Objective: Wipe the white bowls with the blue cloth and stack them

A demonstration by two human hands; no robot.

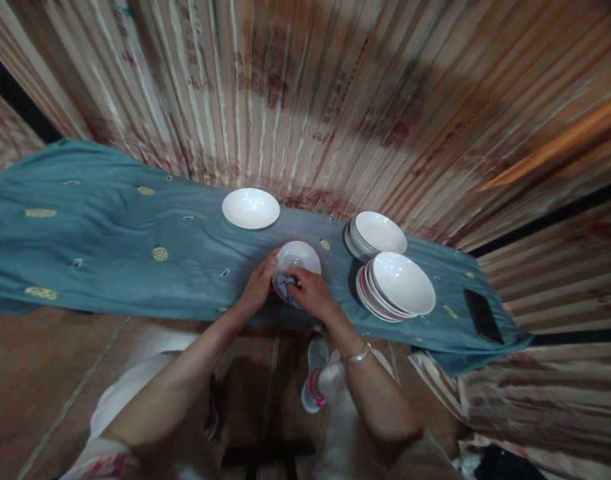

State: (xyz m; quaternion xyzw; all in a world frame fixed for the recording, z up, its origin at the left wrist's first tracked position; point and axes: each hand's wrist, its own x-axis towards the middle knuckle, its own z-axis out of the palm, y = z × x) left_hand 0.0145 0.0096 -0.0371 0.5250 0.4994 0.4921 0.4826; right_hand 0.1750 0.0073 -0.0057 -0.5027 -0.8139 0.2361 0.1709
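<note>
A white bowl with a red rim (305, 255) is tilted up in front of me, over the near half of the table. My left hand (258, 287) grips its left edge, thumb along the rim. Inside the bowl, my right hand (310, 291) presses a crumpled blue-grey cloth (286, 287) against the lower left of the inner surface. The fingers of the right hand are closed round the cloth and partly hide it. Behind the held bowl, a single white bowl (251, 208) sits on the tablecloth.
Two stacks of white bowls, a rear stack (380, 232) and a front stack (404, 283), stand to the right. A black phone (483, 315) lies near the table's right end. The teal tablecloth (105, 253) is wrinkled. A patterned curtain (295, 100) hangs directly behind the table.
</note>
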